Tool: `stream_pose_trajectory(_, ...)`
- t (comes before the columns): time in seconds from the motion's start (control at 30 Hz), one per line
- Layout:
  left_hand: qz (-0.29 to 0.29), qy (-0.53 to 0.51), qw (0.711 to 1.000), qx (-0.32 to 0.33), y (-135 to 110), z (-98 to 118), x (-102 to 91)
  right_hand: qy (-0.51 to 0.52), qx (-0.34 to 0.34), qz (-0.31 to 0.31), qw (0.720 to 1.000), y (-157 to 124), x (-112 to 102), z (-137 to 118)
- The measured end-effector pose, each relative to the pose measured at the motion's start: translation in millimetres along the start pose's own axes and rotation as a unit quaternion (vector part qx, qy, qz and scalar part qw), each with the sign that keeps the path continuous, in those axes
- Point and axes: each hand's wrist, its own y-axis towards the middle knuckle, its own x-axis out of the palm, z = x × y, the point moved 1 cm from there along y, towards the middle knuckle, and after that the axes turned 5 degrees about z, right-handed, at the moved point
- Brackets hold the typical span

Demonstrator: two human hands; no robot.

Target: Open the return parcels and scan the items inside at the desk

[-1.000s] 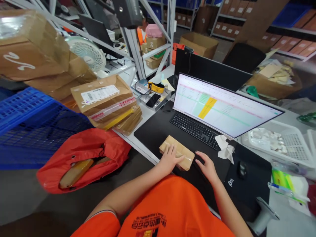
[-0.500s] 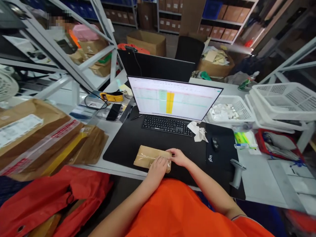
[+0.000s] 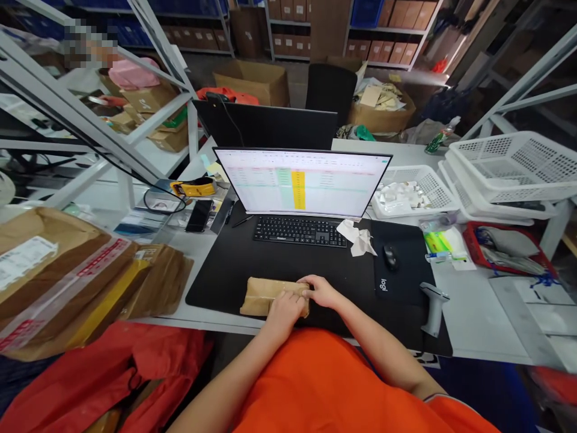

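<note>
A brown paper package wrapped with clear tape lies on the black desk mat, near the desk's front edge. My left hand rests over its right half, the fingers closed and pressed onto the paper. At the package's right end, my right hand pinches the upper corner, its fingertips close to those of my left. Both hands partly cover that end, so its edge is hard to make out. Behind the package is a black keyboard, with crumpled white paper on its right end.
A monitor stands behind the keyboard. To the right are a mouse, a barcode scanner and white baskets. Large brown parcels crowd the left, above a red jacket. A phone lies left of the monitor.
The view has shifted slightly. Both hands stay on the package, whose left part looks more creased and raised. The person at the far left has moved.
</note>
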Motion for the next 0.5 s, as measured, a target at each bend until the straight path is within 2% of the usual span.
stream_pose_trajectory(0.2,0.116,-0.020,0.992,0.056,-17,0,5.1,-0.017,-0.013,0.004,1.000,-5,6,-2)
stream_pose_trajectory(0.33,0.158,-0.006,0.984,0.078,-23,1,6.2,-0.040,-0.028,0.006,0.999,-9,9,-2)
stream_pose_trajectory(0.4,0.180,0.008,0.982,0.062,-29,2,8.3,-0.057,-0.041,0.003,0.998,-11,8,-3)
stream_pose_trajectory(0.5,0.244,0.035,0.969,0.004,-42,3,15.0,-0.083,-0.078,-0.012,0.993,-12,2,-10)
